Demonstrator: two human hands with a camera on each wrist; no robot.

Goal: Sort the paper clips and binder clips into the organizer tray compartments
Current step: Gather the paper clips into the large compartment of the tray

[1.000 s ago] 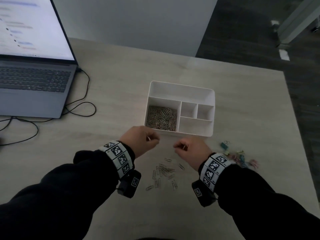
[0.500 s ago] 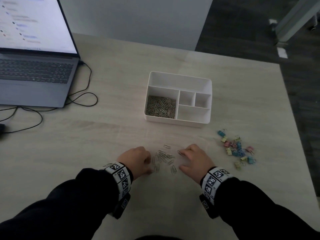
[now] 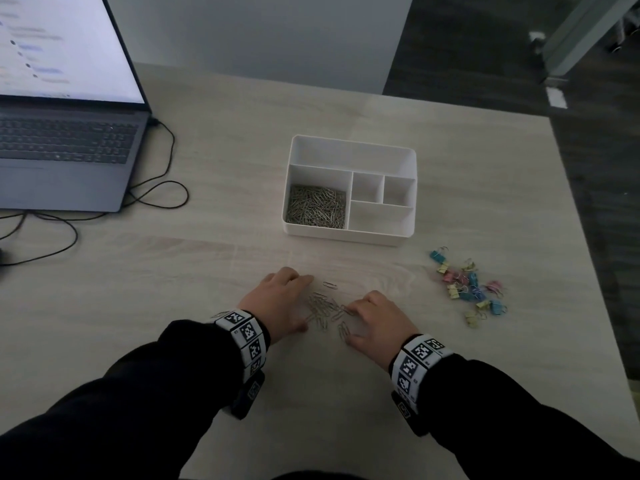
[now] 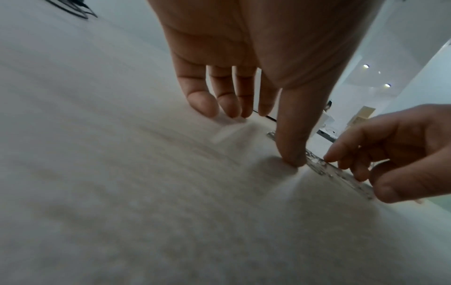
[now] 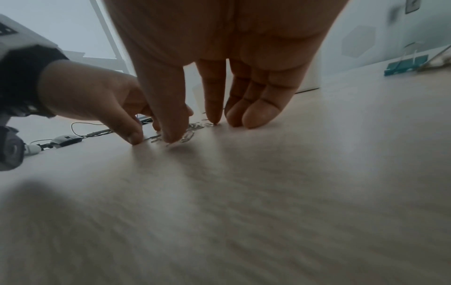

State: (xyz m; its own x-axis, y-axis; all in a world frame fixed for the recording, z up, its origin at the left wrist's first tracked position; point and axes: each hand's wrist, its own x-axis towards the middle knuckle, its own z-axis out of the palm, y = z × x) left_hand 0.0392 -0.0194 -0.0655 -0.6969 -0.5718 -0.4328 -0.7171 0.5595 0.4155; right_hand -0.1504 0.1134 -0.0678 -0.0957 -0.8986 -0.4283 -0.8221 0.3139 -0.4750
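1. Lowest in the head view, two dark sleeves with patterned wristbands reach up from the bottom edge toward the middle of the wooden table (image 3: 346,393)

2. The left hand (image 3: 277,299) sits left of centre, fingers fairly straight and spread, tips down on the table, holding nothing that I can see. The right hand (image 3: 375,318) is just right of centre, fingers a little bent, tips and thumb on the table beside the clips; I judge it also holds nothing yet

3. The loose paper clips (image 3: 325,310) lie in a small scatter directly between the two hands, touching or almost touching the fingertips on both sides. The scatter runs from lower right to upper left in the frame, with one stray clip (image 3: 329,285) just above it near the left fingertips. Both hands are about equally near, so the likely next move is to sweep inward from both sides and pinch up a bunch

4. To the right of the frame's middle, well apart from the right hand, sits the heap of coloured binder clips (image 3: 467,287), untouched

5. Further up, at centre, stands the white organizer tray (image 3: 353,147). Its lower left compartment already holds many paper clips; the others look empty

6. Upper left: an open laptop (image 3: 65,150) and its cable (image 3: 162,195)
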